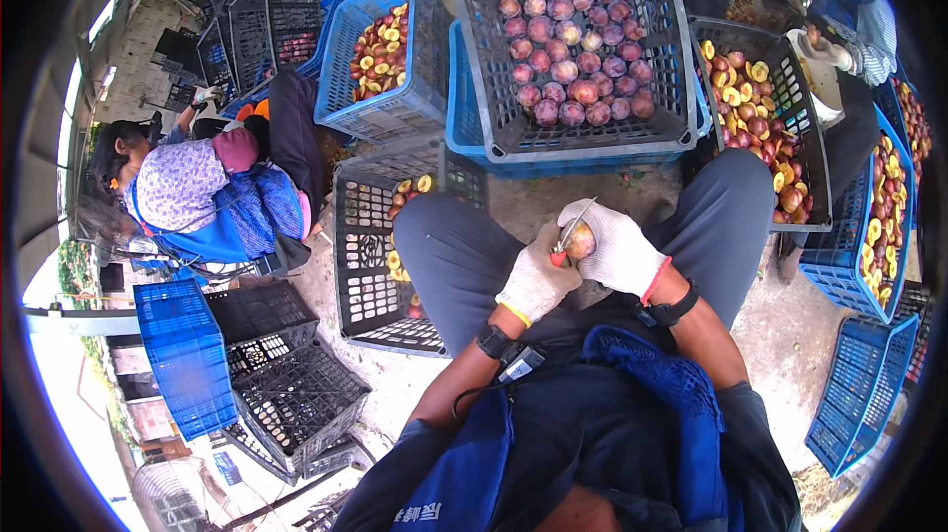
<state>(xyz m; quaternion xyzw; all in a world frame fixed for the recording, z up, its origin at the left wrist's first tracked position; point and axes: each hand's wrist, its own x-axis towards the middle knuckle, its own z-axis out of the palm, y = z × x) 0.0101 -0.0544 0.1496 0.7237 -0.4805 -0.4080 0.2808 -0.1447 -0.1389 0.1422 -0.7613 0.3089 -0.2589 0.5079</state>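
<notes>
Both my hands wear white knit gloves and meet over my lap. My left hand [539, 277], with a yellow cuff, is closed round the red handle of a small knife [575, 223], its thin blade slanting up to the right. My right hand [624, 254], with a red cuff, grips a reddish-yellow plum [581, 241] against the blade. The glove fingers partly hide the fruit, so how far it is cut cannot be made out. Ahead of my knees, a grey crate [681, 127] of whole purple plums rests tilted on a blue crate [464, 127].
Cut plums fill a black crate [825, 191] at right and a blue crate [434, 88] at upper left. Another black crate [365, 266], holding some halves, stands by my left knee. Stacked crates [183, 359] stand lower left. Co-workers sit left [188, 182] and upper right [874, 34].
</notes>
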